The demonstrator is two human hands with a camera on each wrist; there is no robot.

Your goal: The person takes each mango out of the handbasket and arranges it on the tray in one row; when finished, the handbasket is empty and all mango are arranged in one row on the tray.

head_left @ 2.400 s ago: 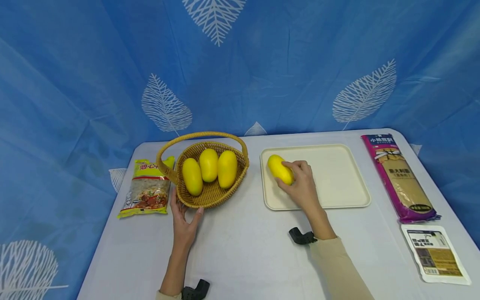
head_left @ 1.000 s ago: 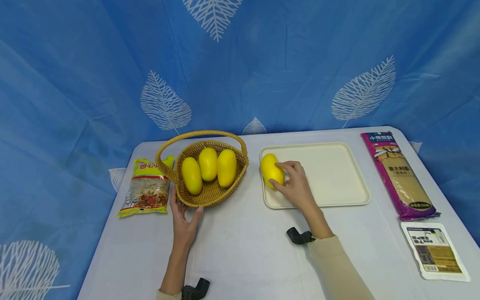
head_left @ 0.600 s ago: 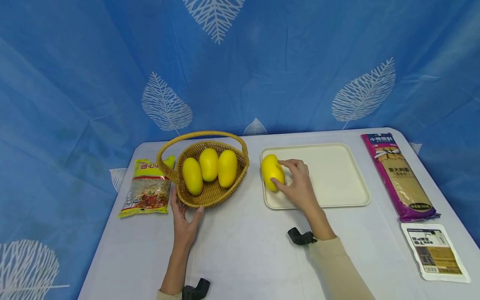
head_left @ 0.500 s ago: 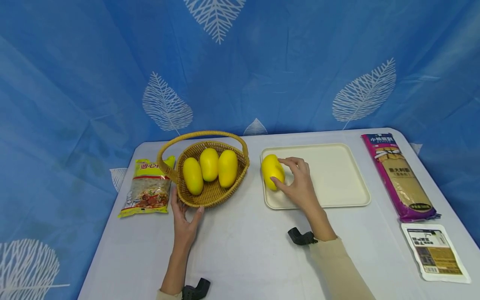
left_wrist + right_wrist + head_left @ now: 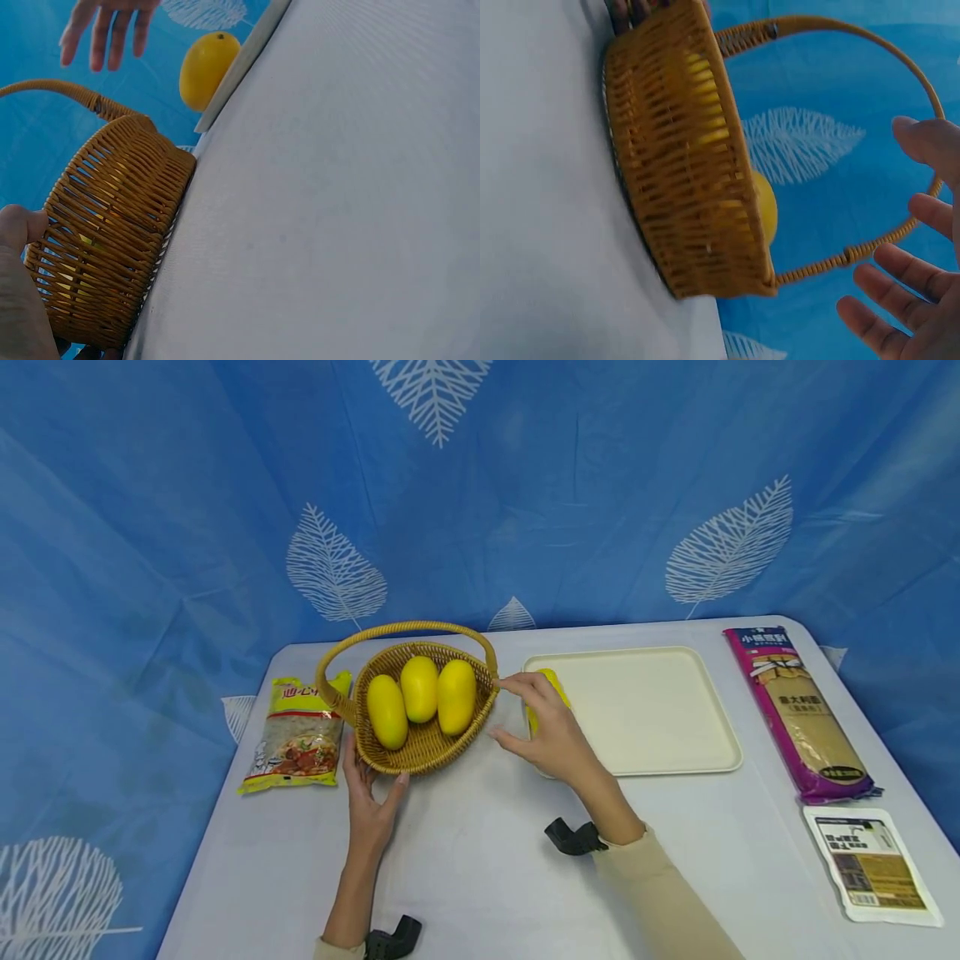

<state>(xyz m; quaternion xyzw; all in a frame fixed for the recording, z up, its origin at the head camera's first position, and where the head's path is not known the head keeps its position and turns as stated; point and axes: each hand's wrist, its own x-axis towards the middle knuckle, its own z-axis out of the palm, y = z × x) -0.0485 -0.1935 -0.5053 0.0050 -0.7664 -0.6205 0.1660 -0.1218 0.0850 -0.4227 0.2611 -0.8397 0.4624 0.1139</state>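
Three yellow mangoes lie in a wicker basket with an arched handle. My left hand holds the basket at its near left side, thumb at the rim in the left wrist view. Another mango rests at the left end of a cream tray; in the head view my right hand covers much of it. That hand hovers between tray and basket, its fingers spread and nothing in them. In the right wrist view the fingers are beside the basket handle.
A yellow bag of pasta lies left of the basket. At the table's right side are a purple spaghetti packet and a white flat pouch. A blue leaf-print curtain hangs behind the white table.
My right hand first shifted the mango to the tray's left end and turned it more upright, then let go and moved left toward the basket. My left hand stayed on the basket.
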